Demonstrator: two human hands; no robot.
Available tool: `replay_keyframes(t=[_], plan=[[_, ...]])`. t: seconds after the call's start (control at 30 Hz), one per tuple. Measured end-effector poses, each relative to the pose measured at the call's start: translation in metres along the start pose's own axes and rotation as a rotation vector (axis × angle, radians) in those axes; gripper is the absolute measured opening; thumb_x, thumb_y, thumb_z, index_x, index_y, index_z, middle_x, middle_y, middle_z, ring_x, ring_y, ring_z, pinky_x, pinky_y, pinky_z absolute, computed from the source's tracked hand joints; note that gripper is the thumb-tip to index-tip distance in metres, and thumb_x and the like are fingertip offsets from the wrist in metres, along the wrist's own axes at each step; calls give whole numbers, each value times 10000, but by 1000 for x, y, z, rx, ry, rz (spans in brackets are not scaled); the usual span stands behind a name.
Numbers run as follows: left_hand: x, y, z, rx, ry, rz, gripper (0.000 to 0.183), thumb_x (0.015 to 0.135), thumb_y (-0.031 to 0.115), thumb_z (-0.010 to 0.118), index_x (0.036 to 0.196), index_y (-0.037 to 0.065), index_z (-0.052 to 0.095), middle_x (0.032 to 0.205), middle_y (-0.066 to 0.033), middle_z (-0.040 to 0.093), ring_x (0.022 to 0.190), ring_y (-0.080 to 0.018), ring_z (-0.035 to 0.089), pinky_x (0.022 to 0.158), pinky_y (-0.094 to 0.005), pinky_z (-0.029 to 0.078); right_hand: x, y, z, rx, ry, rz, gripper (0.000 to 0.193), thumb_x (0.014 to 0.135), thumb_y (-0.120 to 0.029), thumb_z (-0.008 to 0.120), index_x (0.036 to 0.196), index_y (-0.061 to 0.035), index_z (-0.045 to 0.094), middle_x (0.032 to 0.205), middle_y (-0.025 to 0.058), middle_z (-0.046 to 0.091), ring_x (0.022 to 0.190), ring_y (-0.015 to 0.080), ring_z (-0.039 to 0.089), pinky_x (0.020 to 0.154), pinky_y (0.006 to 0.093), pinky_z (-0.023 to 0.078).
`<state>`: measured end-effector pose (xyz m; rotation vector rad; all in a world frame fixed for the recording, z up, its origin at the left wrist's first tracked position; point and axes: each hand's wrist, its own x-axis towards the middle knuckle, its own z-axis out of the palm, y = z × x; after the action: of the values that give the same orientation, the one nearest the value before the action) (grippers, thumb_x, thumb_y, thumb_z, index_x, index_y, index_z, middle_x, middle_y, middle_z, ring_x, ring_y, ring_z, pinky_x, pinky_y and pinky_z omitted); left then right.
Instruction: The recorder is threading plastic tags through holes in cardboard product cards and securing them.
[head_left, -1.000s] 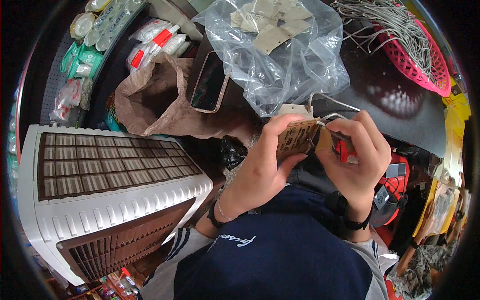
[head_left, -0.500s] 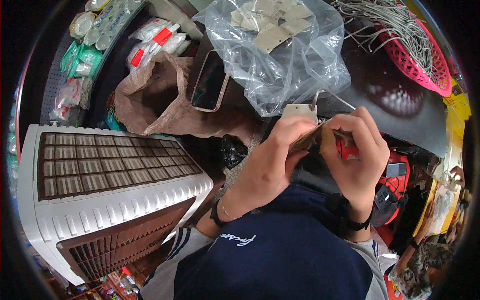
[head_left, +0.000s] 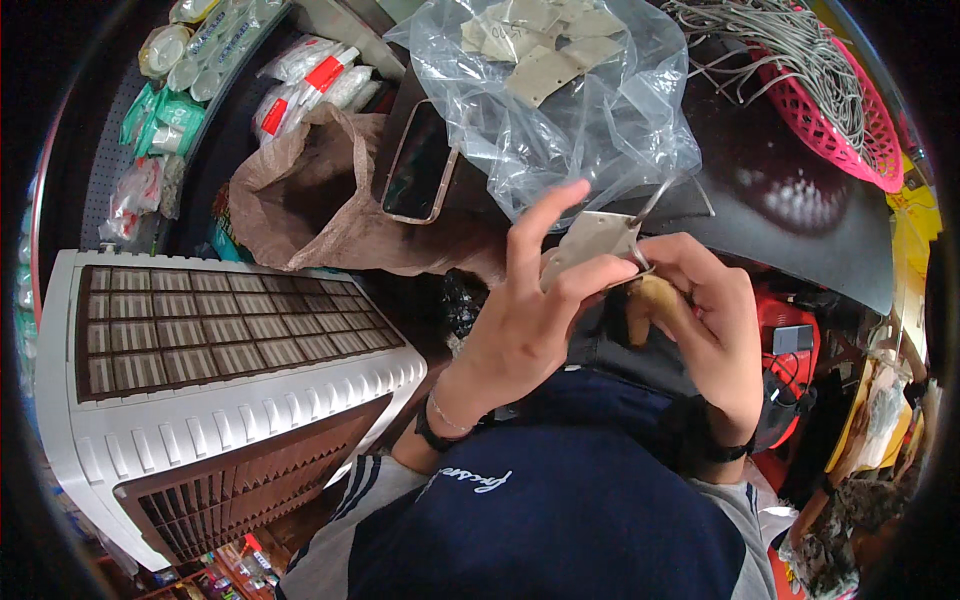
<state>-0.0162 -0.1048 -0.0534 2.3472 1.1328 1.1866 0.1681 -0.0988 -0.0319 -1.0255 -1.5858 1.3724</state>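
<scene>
My left hand (head_left: pixel 528 325) pinches a flat beige plate (head_left: pixel 596 236) with small holes, its index finger raised along the plate's far side. A bent grey metal wire (head_left: pixel 655 200) stands at the plate's right corner and appears to pass through it. Close against that corner, my right hand (head_left: pixel 718 335) has its fingers curled round the wire's lower end. A tan covering (head_left: pixel 655 305) shows at my right thumb; whether it is a finger cover or a loose scrap, I cannot tell. More beige plates (head_left: pixel 545 70) lie on a clear plastic bag (head_left: pixel 600 140) beyond my hands.
A pink basket (head_left: pixel 840 140) of grey wires stands at the far right on the black table (head_left: pixel 800 240). A phone (head_left: pixel 420 165) lies beside an open brown sack (head_left: pixel 330 200). A white air cooler (head_left: pixel 240 400) fills the left, and a red bag (head_left: pixel 790 340) sits at right.
My left index finger has lifted, and more of the plate shows. The wire has turned at the plate's corner. The fingers of my right hand have shifted lower against it.
</scene>
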Motion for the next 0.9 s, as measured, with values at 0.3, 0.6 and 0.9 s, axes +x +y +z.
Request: replay_keyframes(t=[0.3, 0.6, 0.9], plan=[[-12, -7, -3, -255, -174, -67, 625, 734, -128, 576, 1262, 125, 358, 1235, -188, 452, 1053, -395, 546, 785, -406, 501, -3, 8, -15, -55, 331, -56, 144, 909, -40, 491, 1012, 12, 577, 650, 28, 593, 488, 38, 462, 441, 183, 334], [-19, -15, 0, -350, -366, -213, 646, 730, -100, 635, 1259, 64, 303, 1241, -195, 455, 1072, -398, 531, 862, -406, 447, -19, 40, -104, 92, 996, -334, 254, 935, -171, 546, 1100, 17, 588, 788, 34, 573, 648, 60, 466, 588, 180, 355], [-13, -10, -5, -360, -311, -165, 426, 732, -67, 640, 1089, 81, 459, 1216, -159, 462, 985, -400, 563, 782, -418, 462, 2, 0, -40, -558, 369, -441, 242, 642, -17, 708, 875, -23, 646, 1013, 91, 627, 976, 218, 571, 868, 325, 404]])
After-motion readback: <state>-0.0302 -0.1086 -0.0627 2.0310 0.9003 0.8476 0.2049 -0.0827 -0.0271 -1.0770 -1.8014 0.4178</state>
